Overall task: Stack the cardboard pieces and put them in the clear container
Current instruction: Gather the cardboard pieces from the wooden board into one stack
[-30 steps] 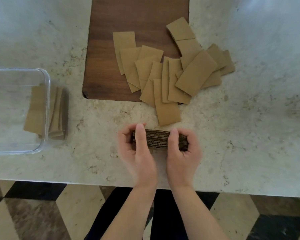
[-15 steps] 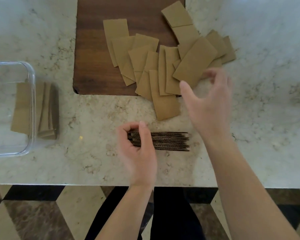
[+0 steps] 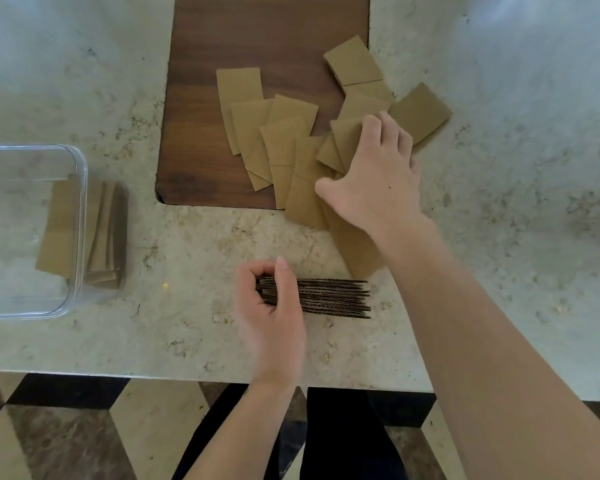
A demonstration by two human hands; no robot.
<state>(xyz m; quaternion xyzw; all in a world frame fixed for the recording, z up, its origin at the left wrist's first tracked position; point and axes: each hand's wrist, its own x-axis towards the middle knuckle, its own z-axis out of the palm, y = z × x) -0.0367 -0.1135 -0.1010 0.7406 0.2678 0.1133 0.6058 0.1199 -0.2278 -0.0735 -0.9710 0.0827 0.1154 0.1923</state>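
Note:
A stack of cardboard pieces stands on edge near the counter's front. My left hand is shut on the stack's left end. Several loose tan cardboard pieces lie fanned over a dark wooden board and the counter. My right hand rests palm down on the right part of that pile, fingers spread over the pieces. At the left edge sits the clear container, with a few cardboard pieces leaning inside it.
The marble counter has bare surface to the right and far left. Its front edge runs just below my left wrist, with a checkered floor beneath.
My right hand let go of the stack, reached up and right, and now lies on the loose pieces. My left hand kept its hold on the stack.

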